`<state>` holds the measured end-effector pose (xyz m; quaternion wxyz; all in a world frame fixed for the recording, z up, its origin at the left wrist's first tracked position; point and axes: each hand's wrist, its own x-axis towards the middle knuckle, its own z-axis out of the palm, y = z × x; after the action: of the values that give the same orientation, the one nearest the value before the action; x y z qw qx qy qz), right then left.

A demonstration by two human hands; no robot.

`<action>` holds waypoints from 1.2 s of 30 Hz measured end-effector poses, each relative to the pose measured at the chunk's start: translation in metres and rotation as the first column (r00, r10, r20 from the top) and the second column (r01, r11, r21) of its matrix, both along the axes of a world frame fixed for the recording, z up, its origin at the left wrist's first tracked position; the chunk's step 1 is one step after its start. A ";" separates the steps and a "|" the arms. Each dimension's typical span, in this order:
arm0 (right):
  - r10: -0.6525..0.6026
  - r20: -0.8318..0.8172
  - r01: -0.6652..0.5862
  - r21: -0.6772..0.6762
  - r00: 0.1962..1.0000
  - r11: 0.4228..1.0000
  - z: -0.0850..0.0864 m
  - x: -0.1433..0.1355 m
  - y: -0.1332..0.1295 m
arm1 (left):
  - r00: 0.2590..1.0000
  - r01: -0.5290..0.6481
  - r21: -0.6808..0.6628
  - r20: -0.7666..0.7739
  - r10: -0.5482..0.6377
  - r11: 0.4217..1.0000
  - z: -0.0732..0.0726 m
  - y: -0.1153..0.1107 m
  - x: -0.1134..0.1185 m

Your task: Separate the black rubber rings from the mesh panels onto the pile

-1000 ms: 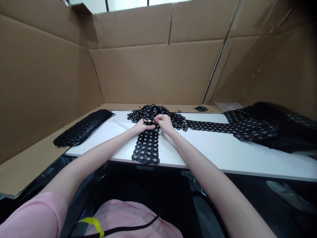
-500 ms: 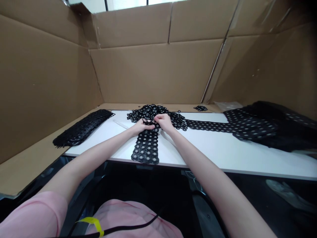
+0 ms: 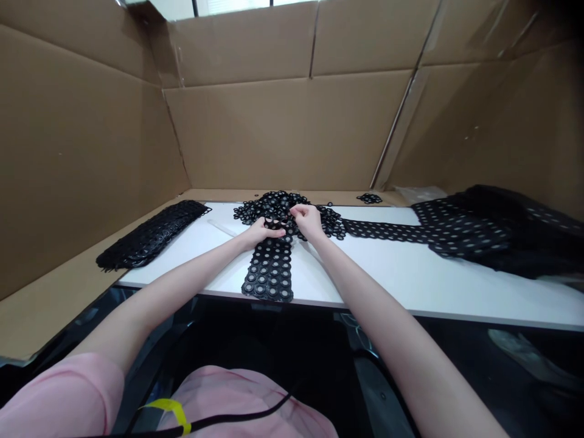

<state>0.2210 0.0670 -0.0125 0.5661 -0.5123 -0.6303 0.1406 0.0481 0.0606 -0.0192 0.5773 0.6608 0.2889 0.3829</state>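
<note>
A black perforated strip (image 3: 268,271) with rows of ring-shaped holes lies toward me on the white table, its near end at the front edge. My left hand (image 3: 261,233) grips its upper part, thumb on top. Just right of it, my right hand (image 3: 307,220) is closed, with thumb and fingertips pinched together beside the strip's far end. Whatever sits in that pinch is too small to make out. Behind both hands rises a heap of loose black rings (image 3: 278,199), which spreads out to the right as well.
Left on the table lies a bundle of black mesh strips (image 3: 152,234). A long perforated band (image 3: 387,231) runs right into a pile of black sheet (image 3: 474,225). A small ring cluster (image 3: 369,198) sits at the back. Cardboard walls (image 3: 274,134) enclose the table (image 3: 365,274).
My right hand has shifted slightly right and away from the strip, its fingers still pinched. My left hand and the strip stay nearly where they were.
</note>
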 end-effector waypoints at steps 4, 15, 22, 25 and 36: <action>-0.210 -0.145 0.210 -0.017 0.967 0.978 -0.003 0.033 0.005 | 0.999 0.040 0.021 -0.023 -0.039 0.999 0.001 -0.003 -0.002; -0.173 0.254 0.173 0.020 0.952 0.985 -0.024 0.030 0.018 | 1.000 0.004 0.026 0.012 -0.005 1.000 0.001 0.000 -0.001; -0.030 0.264 -0.001 0.118 0.964 0.993 0.001 0.011 -0.014 | 0.999 -0.034 0.055 -0.002 0.034 0.998 -0.001 0.001 0.000; 0.101 0.321 -0.139 0.095 0.941 0.986 0.005 0.004 -0.018 | 0.999 -0.033 0.102 -0.008 0.034 0.994 -0.002 0.003 -0.001; -0.158 0.283 0.102 0.203 0.946 0.974 0.003 0.017 -0.015 | 0.995 0.025 -0.103 0.097 -0.015 0.994 -0.004 0.006 0.002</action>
<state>0.2376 0.0524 -0.0098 0.5182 -0.5131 -0.6833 -0.0351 0.0500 0.0668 -0.0230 0.6280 0.6134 0.2739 0.3929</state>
